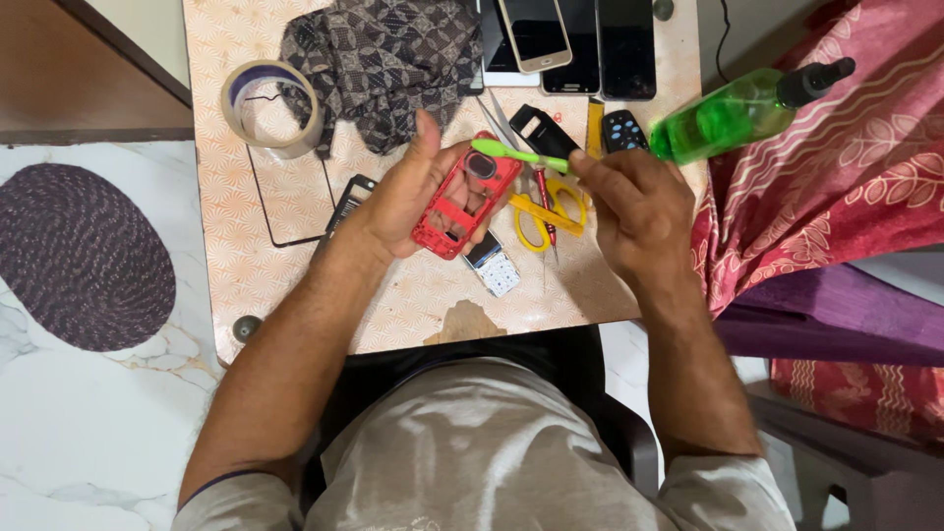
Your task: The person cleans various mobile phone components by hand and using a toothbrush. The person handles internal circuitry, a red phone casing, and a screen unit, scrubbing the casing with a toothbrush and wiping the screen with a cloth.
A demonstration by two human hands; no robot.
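Our left hand (418, 202) is curled, thumb pointing up to 12 o'clock, fingers wrapped in a hold. Our right hand (639, 211) is a loose fist, pinching with fingertips (580, 165) toward 10 o'clock. Both forearms are bare.

1. The phone shell (464, 202) is glossy red plastic, smooth, with open cut-outs.
2. The toothbrush (516, 154) has a smooth, bright green plastic handle.
3. The scissors (547, 209) have yellow plastic grips with a slight sheen.
4. The bottle (733, 113) is clear green plastic, shiny, with a matt black cap.
5. The cloth (383, 64) is soft, matt woven fabric, crumpled.
6. The tape roll (272, 106) looks semi-glossy.
7. The phones (580, 39) show dark, glossy glass.
8. The bench (265, 216) has a smooth, patterned laminate surface, chipped at the near edge.
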